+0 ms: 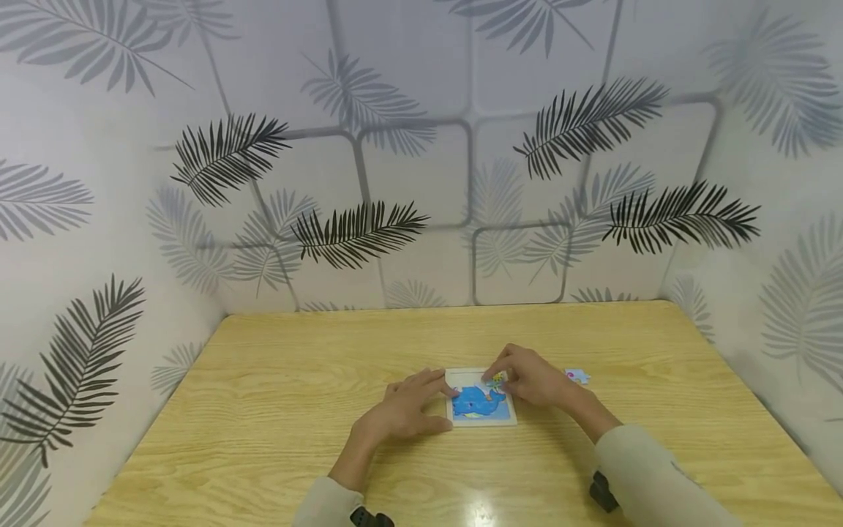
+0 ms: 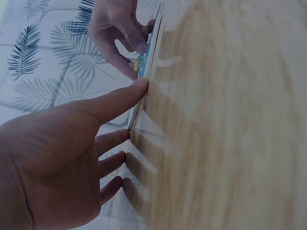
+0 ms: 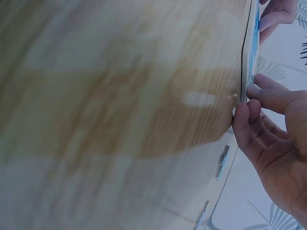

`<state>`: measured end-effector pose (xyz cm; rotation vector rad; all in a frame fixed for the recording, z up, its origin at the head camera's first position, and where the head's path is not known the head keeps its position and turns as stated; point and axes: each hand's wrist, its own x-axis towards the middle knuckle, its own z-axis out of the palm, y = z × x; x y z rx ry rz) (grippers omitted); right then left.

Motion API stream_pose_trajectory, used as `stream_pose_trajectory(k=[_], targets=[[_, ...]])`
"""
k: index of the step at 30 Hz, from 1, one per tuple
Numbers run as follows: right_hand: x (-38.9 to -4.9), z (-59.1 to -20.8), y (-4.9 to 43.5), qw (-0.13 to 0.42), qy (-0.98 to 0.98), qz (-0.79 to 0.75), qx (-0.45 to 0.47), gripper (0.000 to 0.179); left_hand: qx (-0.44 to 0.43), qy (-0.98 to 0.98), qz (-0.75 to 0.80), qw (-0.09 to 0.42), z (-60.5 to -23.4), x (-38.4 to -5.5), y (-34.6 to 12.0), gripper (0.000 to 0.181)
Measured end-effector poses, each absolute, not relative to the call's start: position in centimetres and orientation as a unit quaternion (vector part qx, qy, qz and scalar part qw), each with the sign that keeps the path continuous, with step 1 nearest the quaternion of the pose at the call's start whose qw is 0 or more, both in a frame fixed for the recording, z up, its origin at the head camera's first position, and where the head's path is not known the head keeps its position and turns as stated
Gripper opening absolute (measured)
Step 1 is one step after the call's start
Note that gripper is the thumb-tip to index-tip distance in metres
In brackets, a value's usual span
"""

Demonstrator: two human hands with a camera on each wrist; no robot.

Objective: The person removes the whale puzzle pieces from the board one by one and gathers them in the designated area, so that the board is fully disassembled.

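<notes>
A small jigsaw puzzle (image 1: 479, 413) with a blue whale picture lies in a pale frame on the wooden table. My left hand (image 1: 411, 406) rests along its left side, thumb near the lower corner and index finger on the upper part. In the left wrist view, the fingers of the left hand (image 2: 62, 153) are spread and touch the frame's edge. At the upper right corner, my right hand (image 1: 530, 377) pinches a yellow-green puzzle piece (image 1: 497, 380) between thumb and index finger. Its fit in the frame is partly hidden by the fingers. The right wrist view shows the right hand (image 3: 278, 143) at the puzzle's edge.
A loose light-blue puzzle piece (image 1: 577, 375) lies on the table (image 1: 296, 388) to the right of the right hand. In the right wrist view, two flat pieces (image 3: 222, 162) lie near the table edge. A leaf-patterned wall covering (image 1: 421, 183) stands behind and at both sides.
</notes>
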<state>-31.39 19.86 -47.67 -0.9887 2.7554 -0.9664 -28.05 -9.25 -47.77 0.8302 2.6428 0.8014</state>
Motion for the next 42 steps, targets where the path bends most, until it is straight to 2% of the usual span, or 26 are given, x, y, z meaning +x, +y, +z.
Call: stream_pose_trajectory(k=[5,10,18,33,42], targets=[[-31.4,-47.8,20.2,0.049,0.891,-0.364,-0.267,0.035,0.286,0.908,0.279,0.128,-47.7,-27.9,-9.2,0.045],[-31.2,-47.8,21.3,0.084,0.870,-0.442,-0.204,0.028,0.290,0.907,0.274,0.131,-47.4,-27.7,-9.2,0.045],[-30.8,-46.7,23.8,0.101,0.850,-0.488,-0.170,0.030,0.300,0.905,0.272,0.129,-47.6,-27.9,-9.3,0.045],[-30.7,-46.2,31.3,0.057,0.880,-0.450,-0.143,0.035,0.296,0.905,0.275,0.132,-47.5,-27.9,-9.3,0.046],[-30.5,-47.0,35.1,0.062,0.897,-0.423,-0.112,0.031,0.298,0.905,0.276,0.128,-47.6,-28.0,-9.4,0.046]])
